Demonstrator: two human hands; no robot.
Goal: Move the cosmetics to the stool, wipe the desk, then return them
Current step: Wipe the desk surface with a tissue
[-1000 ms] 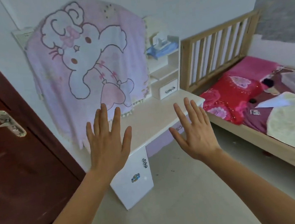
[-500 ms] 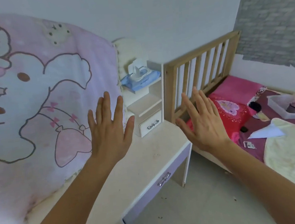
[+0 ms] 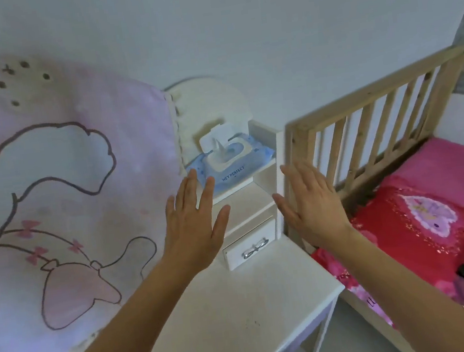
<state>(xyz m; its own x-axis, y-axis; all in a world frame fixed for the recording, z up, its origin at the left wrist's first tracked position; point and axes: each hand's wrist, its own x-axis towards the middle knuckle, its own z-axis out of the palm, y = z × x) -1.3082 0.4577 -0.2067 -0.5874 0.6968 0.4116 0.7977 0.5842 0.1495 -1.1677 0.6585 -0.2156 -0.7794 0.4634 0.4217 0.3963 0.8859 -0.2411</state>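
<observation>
White desk point(image 3: 242, 315) low in view, beside the wooden bed rail point(image 3: 371, 126), with a small drawer unit point(image 3: 251, 251) at its back corner. Above the desktop, left hand point(image 3: 195, 230) and right hand point(image 3: 314, 212) raised with backs to the camera, fingers straight and spread, holding nothing (thumbs angled toward each other). Behind the left fingertips, an open-lidded blue wet-wipe pack point(image 3: 232, 164) on the unit's top shelf. Pink cartoon blanket point(image 3: 66, 196) hanging at left.

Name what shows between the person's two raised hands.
In the head view, the small white drawer unit on the desk shows between the left hand and right hand.
</observation>
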